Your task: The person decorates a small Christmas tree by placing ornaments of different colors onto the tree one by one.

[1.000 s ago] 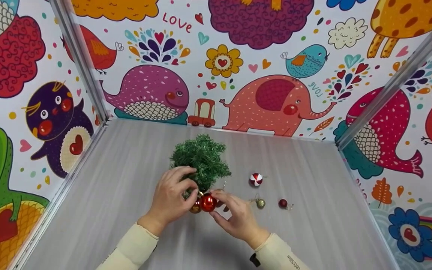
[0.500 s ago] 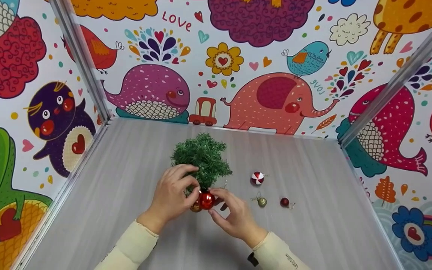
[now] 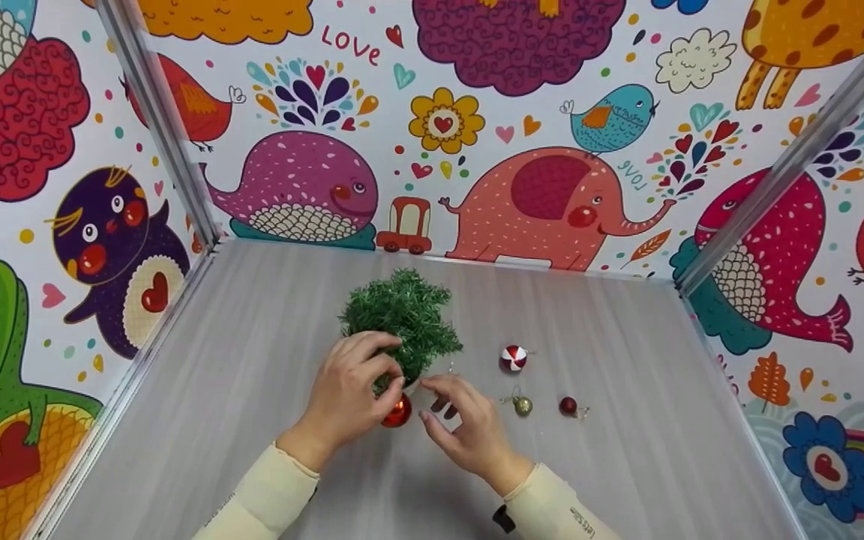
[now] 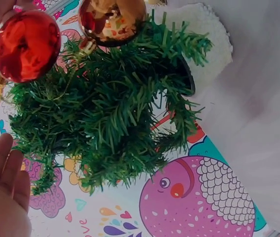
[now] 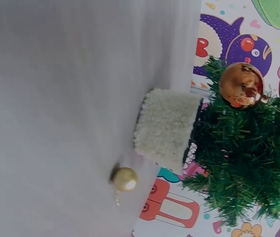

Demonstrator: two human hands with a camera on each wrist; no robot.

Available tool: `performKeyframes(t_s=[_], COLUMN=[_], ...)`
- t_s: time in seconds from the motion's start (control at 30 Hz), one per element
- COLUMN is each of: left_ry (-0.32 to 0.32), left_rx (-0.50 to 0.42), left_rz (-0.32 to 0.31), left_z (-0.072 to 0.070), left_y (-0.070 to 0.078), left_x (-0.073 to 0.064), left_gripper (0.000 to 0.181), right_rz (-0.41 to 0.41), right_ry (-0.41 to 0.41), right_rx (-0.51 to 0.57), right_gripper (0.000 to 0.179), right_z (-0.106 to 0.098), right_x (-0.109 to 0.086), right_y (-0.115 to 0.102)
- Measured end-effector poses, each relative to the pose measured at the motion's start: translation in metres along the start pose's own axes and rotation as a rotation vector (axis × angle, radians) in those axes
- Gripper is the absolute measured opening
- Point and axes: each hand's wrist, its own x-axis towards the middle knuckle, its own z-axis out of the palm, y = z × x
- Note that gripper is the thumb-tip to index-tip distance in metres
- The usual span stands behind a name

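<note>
In the head view a small green Christmas tree (image 3: 402, 315) stands mid-table; its fluffy white base (image 5: 164, 129) shows in the right wrist view. My left hand (image 3: 349, 390) is at the tree's near side, thumb and index finger pinching at the top of a shiny red bauble (image 3: 397, 414). That bauble hangs below the thumb. A gold bauble (image 5: 242, 85) hangs among the branches, hidden from the head view. My right hand (image 3: 473, 431) is just right of the red bauble, apart from it, with a gap between thumb and fingers.
Right of the hands lie a red-and-white bauble (image 3: 513, 358), a glittery gold one (image 3: 523, 406) and a small dark red one (image 3: 568, 406). Another gold bauble (image 5: 125, 178) rests near the tree's base. Patterned walls (image 3: 537, 202) enclose the table.
The red bauble has moved slightly left and down, out from between the right thumb and fingers. The right hand has let go and stays nearby. My left hand has hardly moved.
</note>
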Motion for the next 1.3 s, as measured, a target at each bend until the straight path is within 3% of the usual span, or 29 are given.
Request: performKeyframes(t_s=[0.17, 0.83, 1.0, 1.3], left_ry=[0.007, 0.011, 0.025, 0.084], left_rx=[-0.005, -0.010, 0.018, 0.056], left_rz=[-0.004, -0.027, -0.044, -0.068], left_z=[0.001, 0.002, 0.002, 0.005], left_y=[0.001, 0.000, -0.006, -0.014], left_x=[-0.002, -0.008, -0.009, -0.011], left_gripper=[0.010, 0.011, 0.009, 0.010], right_rz=[0.027, 0.080, 0.073, -0.009], right_ry=[0.044, -0.013, 0.015, 0.041], right_rx=[-0.033, -0.003, -0.086, -0.352], right_gripper=[0.022, 0.005, 0.006, 0.008], right_z=[0.000, 0.007, 0.008, 0.012], right_x=[0.011, 0.034, 0.037, 0.046], right_y=[-0.005, -0.004, 0.000, 0.001])
